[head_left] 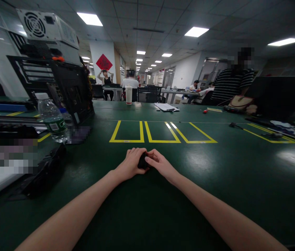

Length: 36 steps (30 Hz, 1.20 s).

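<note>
A small dark object (142, 161) sits between my hands, low over the green table; its kind cannot be made out. My left hand (131, 161) wraps round it from the left, fingers over the top and thumb along the near side. From the right, my right hand (161, 165) pinches at its edge with thumb and fingertips. Much of the object is hidden by my fingers. Just beyond my hands, yellow tape (163, 141) marks several open-ended outlines on the table (147, 216).
To my left stand a clear water bottle (54, 120), a black computer case (71, 89) and a power supply (49, 28). A white cup (128, 95) and a clipboard (166, 107) lie toward the far edge. A dark cable (237, 126) is at right. People are beyond the table.
</note>
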Each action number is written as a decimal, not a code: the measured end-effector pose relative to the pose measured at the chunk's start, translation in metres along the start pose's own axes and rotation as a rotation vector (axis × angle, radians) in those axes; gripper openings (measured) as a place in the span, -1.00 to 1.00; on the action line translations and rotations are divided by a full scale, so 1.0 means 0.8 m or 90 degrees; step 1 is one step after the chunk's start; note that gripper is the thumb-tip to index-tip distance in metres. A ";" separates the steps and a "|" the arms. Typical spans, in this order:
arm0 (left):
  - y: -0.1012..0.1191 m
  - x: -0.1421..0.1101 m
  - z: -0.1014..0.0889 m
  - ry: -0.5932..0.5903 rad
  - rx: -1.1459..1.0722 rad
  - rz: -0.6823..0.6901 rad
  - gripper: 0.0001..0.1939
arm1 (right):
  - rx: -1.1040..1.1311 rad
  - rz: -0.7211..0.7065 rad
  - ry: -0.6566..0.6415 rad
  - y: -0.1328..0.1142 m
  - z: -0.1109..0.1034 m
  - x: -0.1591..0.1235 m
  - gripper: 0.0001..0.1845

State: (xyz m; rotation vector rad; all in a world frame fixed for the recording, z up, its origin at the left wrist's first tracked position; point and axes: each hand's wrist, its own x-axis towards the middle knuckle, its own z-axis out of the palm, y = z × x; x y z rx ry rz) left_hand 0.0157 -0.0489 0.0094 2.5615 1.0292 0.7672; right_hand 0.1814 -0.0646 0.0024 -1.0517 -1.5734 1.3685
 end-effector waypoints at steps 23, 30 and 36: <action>0.001 -0.001 0.000 -0.008 0.001 0.006 -0.49 | 0.001 0.004 0.019 0.006 0.000 0.004 -0.73; 0.006 -0.002 -0.008 -0.025 -0.008 -0.017 -0.51 | 0.008 0.013 -0.008 0.004 -0.004 0.003 -0.71; 0.009 -0.002 -0.007 -0.028 -0.015 -0.009 -0.52 | 0.026 -0.013 -0.011 0.000 -0.002 0.001 -0.75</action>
